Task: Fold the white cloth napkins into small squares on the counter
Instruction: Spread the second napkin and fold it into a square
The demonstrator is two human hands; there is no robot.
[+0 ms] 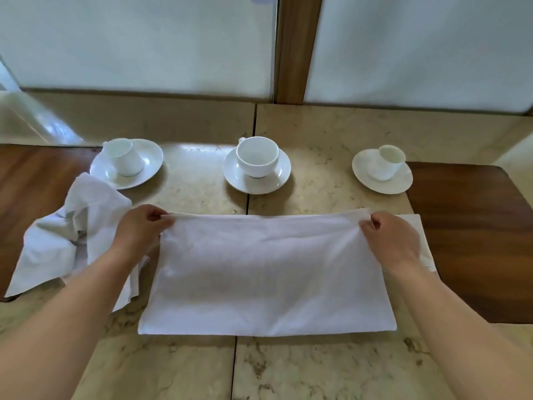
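A white cloth napkin (268,272) lies doubled over on the marble counter (317,368), forming a broad rectangle with soft shadows and a smooth near edge. Its long axis runs from 9 o'clock to 3 o'clock, the folded edge towards 6 and the open edges towards 12. The left hand (141,229) pinches the far corner at 10 o'clock, fingers curled onto the cloth layers. The right hand (389,235) pinches the far corner at 2 o'clock in the same way. A crumpled napkin (69,241) sits in a heap at 9 o'clock. Three white cups on saucers stand towards 12: the left cup (124,160), middle cup (256,155), right cup (388,161).
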